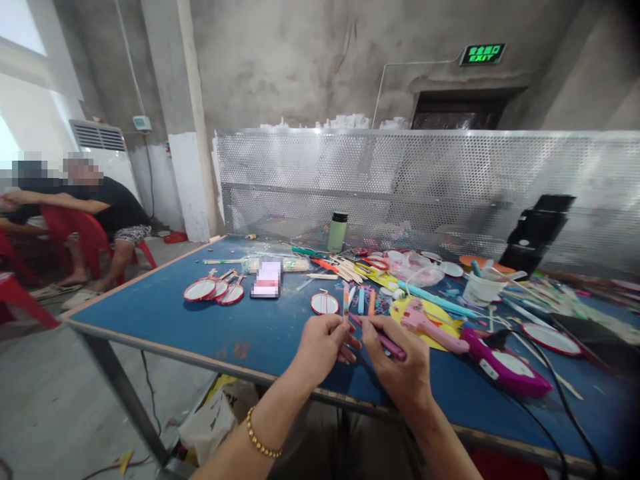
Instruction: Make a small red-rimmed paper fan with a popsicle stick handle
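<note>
Stick (345, 298) and pen (394, 347) held close

Left hand (323, 343) pinches the stick upright over the blue table (165, 327); right hand (407, 363) curls round the pen, tip just beside. Marking seems in hand; a stroke calls for steadiness.

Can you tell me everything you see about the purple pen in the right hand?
The purple pen is slim, perhaps plastic, with a thicker rear end and a narrower front. It sits tilted in the right hand, which hides its middle, above the blue table. Its front points toward the left hand; whether the tip touches anything is unclear.
</note>
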Tool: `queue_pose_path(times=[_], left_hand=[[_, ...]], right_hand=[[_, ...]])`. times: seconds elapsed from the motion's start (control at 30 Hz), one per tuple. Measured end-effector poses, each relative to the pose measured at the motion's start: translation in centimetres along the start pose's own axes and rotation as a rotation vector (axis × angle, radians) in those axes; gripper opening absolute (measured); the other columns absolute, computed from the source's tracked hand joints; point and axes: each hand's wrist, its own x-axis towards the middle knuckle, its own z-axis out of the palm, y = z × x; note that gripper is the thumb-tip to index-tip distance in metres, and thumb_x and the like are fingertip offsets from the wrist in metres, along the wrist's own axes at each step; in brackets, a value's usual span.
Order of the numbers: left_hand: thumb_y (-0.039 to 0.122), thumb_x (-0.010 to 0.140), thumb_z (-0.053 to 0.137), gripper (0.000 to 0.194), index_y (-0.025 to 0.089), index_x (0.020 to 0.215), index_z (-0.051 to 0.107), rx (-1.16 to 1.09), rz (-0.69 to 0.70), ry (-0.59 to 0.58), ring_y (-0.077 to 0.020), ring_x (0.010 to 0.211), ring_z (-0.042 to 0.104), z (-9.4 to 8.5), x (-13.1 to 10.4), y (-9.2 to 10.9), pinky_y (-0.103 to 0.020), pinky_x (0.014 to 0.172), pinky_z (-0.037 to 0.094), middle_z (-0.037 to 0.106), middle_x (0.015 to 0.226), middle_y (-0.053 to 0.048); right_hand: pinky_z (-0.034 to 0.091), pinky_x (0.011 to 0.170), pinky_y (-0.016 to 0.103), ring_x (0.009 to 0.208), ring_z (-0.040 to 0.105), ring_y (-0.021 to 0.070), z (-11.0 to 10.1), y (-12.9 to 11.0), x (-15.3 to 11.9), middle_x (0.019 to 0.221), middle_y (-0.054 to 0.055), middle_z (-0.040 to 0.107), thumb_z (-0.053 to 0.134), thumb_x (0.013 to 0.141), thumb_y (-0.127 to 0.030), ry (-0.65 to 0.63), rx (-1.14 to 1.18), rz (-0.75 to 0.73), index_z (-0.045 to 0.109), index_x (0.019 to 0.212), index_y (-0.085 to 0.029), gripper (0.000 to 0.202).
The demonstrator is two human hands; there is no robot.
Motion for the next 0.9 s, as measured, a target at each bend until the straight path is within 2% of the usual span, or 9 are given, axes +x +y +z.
queue_pose_path(times=[0.3,0.9], left_hand=[[0.039,0.080,0.057,0.027,0.013,0.080,0.061,-0.016,0.002,-0.001,-0.0106,0.046,0.061,0.01,0.16,-0.29,-0.018,0.045,0.045,0.064,0.061,-0.002],[0.041,0.080,0.057,0.029,0.012,0.082,0.061,-0.010,0.012,-0.002,-0.0110,0.046,0.061,-0.07,0.20,-0.47,-0.019,0.045,0.046,0.063,0.061,-0.001]], right_hand=[[0.050,0.063,0.020,0.062,0.064,0.0107,0.11,0.04,-0.01,0.076,-0.001,0.070,0.059,0.089,-0.015,0.009,0.012,-0.005,0.068,0.087,-0.020,0.010],[0.048,0.061,0.018,0.060,0.062,0.0085,0.02,0.05,-0.04,0.073,-0.002,0.069,0.059,0.088,-0.013,-0.008,0.003,-0.012,0.066,0.082,-0.019,0.011]])
